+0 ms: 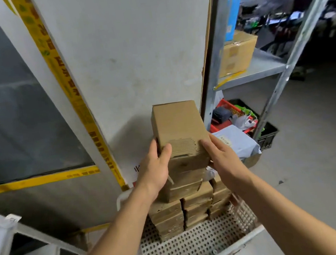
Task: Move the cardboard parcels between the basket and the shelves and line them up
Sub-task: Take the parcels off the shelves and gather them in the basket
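A brown cardboard parcel (178, 125) sits at the top of a pile, with a patch of torn corrugation on its near face. My left hand (155, 168) grips its left side and my right hand (220, 154) grips its right side. Below it, several more cardboard parcels (186, 204) are stacked in columns at the far end of a white perforated basket (193, 251). The lower parcels are partly hidden by my hands and by the top parcel.
A metal shelf unit (262, 68) stands to the right with a taped carton (236, 52) on it. Under it lie a red crate (225, 115), a black crate (268, 134) and a grey mailer bag (236, 141). A white wall rises behind the pile; white shelf rails (6, 225) stand at left.
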